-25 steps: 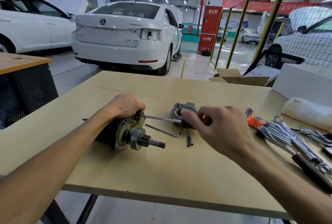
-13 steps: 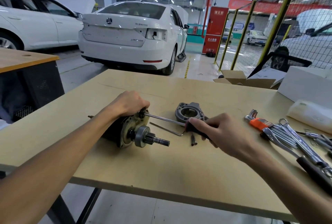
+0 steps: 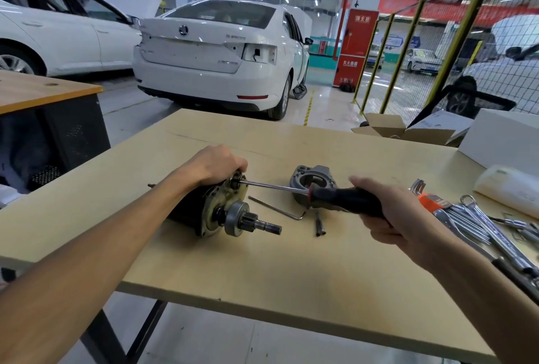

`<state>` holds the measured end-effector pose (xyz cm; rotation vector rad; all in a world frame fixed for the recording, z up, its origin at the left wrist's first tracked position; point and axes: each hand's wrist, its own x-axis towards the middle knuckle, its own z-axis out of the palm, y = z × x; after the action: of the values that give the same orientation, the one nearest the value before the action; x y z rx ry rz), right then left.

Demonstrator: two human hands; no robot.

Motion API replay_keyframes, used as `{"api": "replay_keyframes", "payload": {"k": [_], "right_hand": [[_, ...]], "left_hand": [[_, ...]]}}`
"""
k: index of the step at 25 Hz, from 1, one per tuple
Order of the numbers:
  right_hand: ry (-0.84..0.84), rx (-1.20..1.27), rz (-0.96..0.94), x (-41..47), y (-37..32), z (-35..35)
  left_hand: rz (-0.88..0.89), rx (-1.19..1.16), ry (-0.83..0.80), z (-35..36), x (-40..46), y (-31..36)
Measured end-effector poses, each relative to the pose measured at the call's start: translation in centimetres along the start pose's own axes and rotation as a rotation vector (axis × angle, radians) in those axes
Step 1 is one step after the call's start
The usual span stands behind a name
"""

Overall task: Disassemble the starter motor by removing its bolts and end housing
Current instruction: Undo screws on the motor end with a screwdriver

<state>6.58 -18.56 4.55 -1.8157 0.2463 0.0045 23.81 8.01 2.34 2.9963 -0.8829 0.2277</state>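
Note:
The starter motor [image 3: 204,209] lies on its side on the beige table [image 3: 291,270], its pinion shaft pointing right. My left hand [image 3: 214,164] grips the top of the motor body. My right hand [image 3: 393,212] holds the black handle of a screwdriver [image 3: 344,199]; its steel shaft runs left and its tip sits at a bolt on the motor's upper face plate. The removed grey end housing [image 3: 309,178] rests on the table behind the screwdriver. A hex key [image 3: 277,207] and two loose bolts [image 3: 319,223] lie between motor and hand.
A spread of chrome wrenches [image 3: 478,218] and an orange-holder hex key set [image 3: 431,199] lie at the right. A white box [image 3: 501,139], a white roll [image 3: 507,188] and a cardboard box [image 3: 402,129] sit at the back right. White cars stand beyond the table.
My right hand slid back along the screwdriver handle, so more of the black handle shows now. The left hand stays on the motor.

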Motion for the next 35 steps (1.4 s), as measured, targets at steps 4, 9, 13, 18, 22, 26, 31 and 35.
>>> {"api": "replay_keyframes", "payload": {"k": [4, 9, 13, 18, 22, 26, 31, 35], "right_hand": [[-0.054, 0.208, -0.197, -0.4, 0.5, 0.1], [0.010, 0.260, 0.010, 0.3, 1.5, 0.7], [0.051, 0.418, -0.119, 0.8, 1.9, 1.2], [0.051, 0.304, 0.053, 1.3, 2.6, 1.1], [0.074, 0.399, -0.179, 1.0, 3.2, 1.8], [0.079, 0.543, 0.029, 1.7, 3.0, 1.9], [0.052, 0.276, -0.092, 1.6, 3.5, 1.4], [0.105, 0.795, 0.017, 2.1, 3.3, 2.6]], "left_hand": [[0.000, 0.008, -0.035, -0.1, 0.2, 0.0], [0.002, 0.050, -0.066, -0.2, 0.4, 0.3], [0.017, 0.056, -0.068, -0.4, 0.3, 0.4], [0.004, 0.059, -0.096, -0.4, 0.2, 0.1], [0.003, 0.034, -0.129, -0.3, 0.3, -0.1], [-0.010, -0.005, -0.138, -0.3, 0.2, -0.3], [0.021, 0.038, -0.197, -0.6, 0.1, -0.3], [-0.017, -0.010, -0.172, -0.6, -0.1, -0.1]]}}
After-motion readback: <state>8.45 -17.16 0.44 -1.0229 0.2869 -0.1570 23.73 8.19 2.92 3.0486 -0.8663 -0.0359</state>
